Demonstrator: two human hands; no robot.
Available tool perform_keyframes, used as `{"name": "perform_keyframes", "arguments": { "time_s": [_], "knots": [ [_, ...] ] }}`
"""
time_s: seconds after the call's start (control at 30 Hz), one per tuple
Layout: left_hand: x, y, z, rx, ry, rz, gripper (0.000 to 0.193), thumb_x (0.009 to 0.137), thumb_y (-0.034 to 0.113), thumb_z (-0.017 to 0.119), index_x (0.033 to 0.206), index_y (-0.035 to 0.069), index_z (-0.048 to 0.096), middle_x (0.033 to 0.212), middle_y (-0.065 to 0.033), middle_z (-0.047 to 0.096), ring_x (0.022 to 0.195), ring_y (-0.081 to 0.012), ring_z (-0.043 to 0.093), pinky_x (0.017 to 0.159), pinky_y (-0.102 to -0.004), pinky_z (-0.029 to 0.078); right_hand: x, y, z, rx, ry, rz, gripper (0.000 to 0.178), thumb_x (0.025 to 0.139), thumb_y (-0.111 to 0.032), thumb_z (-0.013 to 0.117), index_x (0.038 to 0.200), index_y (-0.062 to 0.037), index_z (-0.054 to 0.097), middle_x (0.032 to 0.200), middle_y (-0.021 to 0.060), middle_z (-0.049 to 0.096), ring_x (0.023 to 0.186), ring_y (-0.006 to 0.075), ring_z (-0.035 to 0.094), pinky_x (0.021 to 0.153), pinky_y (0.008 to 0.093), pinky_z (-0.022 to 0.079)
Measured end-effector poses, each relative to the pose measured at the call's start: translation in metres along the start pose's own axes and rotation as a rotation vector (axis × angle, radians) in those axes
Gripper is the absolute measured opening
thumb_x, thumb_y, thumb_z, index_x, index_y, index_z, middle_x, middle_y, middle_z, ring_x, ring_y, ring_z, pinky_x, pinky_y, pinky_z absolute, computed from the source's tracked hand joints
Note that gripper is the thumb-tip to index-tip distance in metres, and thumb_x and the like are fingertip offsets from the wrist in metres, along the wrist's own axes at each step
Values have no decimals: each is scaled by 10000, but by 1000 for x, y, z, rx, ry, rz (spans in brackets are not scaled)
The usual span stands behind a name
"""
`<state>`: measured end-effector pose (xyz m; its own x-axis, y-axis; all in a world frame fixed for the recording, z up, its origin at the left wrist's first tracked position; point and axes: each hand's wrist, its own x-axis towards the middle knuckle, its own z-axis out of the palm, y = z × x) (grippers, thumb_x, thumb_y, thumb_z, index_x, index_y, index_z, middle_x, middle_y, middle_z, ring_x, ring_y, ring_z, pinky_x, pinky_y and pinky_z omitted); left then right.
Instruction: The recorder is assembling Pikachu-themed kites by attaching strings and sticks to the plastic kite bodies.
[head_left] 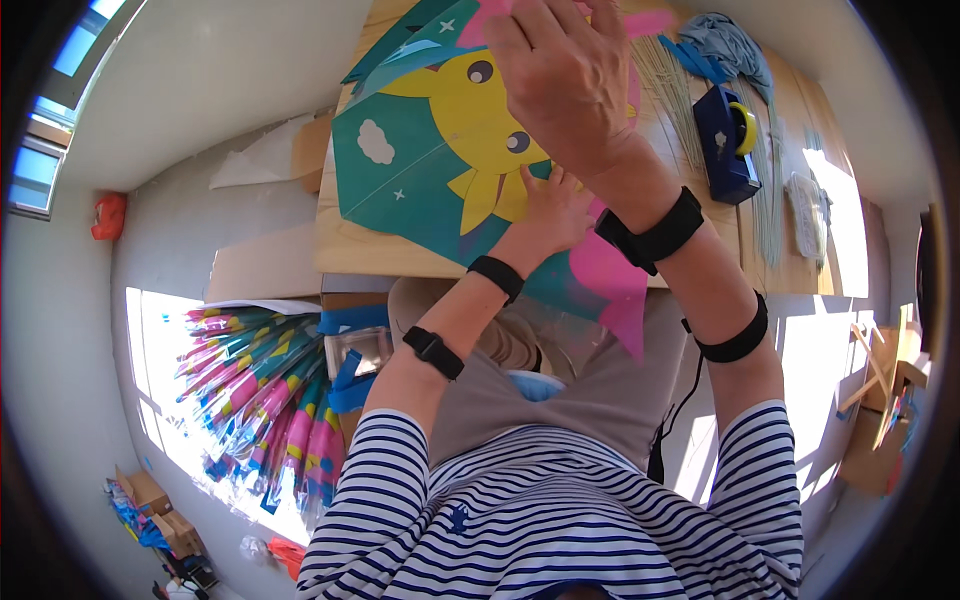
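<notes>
A kite (390, 180) of green sheet, with a yellow cartoon creature (460, 110) and pink parts, lies across the wooden table. Its pink and green tail end (610, 285) hangs over the near edge, above my lap. My left hand (552, 208) rests on the kite beside the yellow figure, thumb and a finger apart; my right wrist partly covers it. Higher up, my right hand (565, 85) hovers over the kite's far part with its fingers curled closed. Its fingertips point away from me at the top edge, so what they hold is hidden.
Right of the kite stands a blue tape dispenser (725, 145) with yellow tape. Thin sticks (670, 95), a grey-blue cloth (725, 50) and a clear plastic box (805, 215) lie around it. Many packed colourful kites (265, 390) are heaped at my left, beside a cardboard box (265, 265).
</notes>
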<state>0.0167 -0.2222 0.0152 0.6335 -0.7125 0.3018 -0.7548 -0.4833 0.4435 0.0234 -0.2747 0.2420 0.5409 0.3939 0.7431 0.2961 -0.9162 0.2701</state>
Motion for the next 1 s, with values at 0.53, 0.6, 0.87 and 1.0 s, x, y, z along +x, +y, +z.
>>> {"name": "perform_keyframes", "arguments": {
  "time_s": [0.53,0.6,0.87,1.0],
  "knots": [
    [62,-52,5,359,-147,-171,670,875,382,688,1461,157,453,1555,-110,377,1454,-314,309,1085,-701,233,-295,28,42,170,-535,664,515,904,-312,639,1309,-7,553,1394,144,503,1357,338,411,1124,622,267],
    [37,-61,-10,487,-163,-88,558,919,320,641,1425,143,485,1545,-81,393,1457,-278,311,1119,-691,179,-323,32,28,130,-526,668,529,907,-333,632,1314,-5,549,1407,149,496,1361,337,406,1124,623,268],
    [-19,-86,-78,705,-321,-299,438,925,187,628,1346,100,548,1490,-78,468,1427,-292,359,1137,-670,172,-350,43,-1,165,-535,775,537,913,-334,630,1343,-31,526,1462,122,459,1389,307,373,1135,606,270],
    [-42,-109,-90,685,-198,-345,410,931,166,620,1331,89,567,1453,-80,514,1407,-300,391,1147,-645,180,-350,57,-6,267,-528,757,518,912,-307,638,1346,-49,521,1453,114,466,1391,304,372,1139,584,282]
  ]
}}
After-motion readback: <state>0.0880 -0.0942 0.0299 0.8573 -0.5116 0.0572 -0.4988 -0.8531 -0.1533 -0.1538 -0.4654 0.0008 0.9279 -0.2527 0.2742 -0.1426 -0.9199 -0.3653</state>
